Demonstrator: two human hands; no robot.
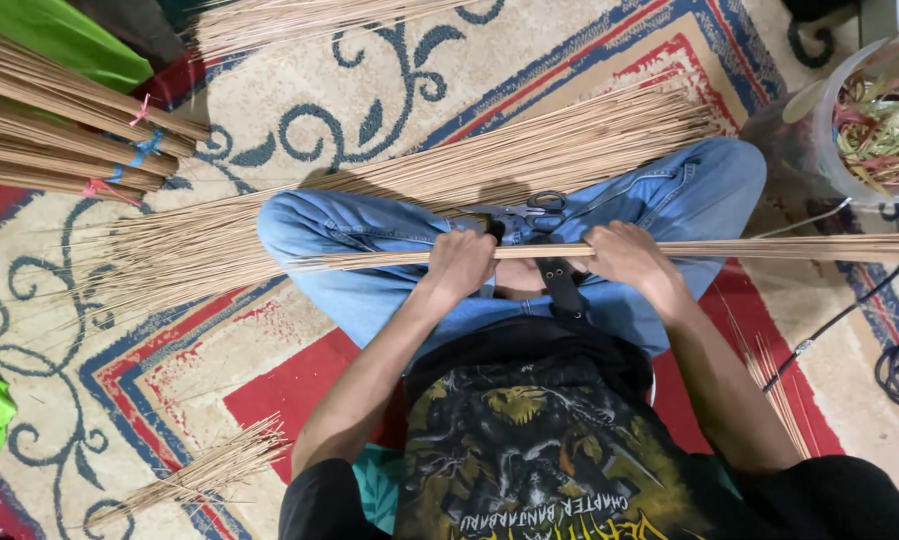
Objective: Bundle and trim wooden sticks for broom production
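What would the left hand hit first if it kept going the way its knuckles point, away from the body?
Probably the scissors on the jeans: they lie just past the left hand, which grips the stick bundle. Beyond them is the loose stick pile. Depth is unclear, so the hand might pass above the scissors.

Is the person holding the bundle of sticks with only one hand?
No, both the left hand and the right hand are closed around the thin bundle of sticks lying across the lap.
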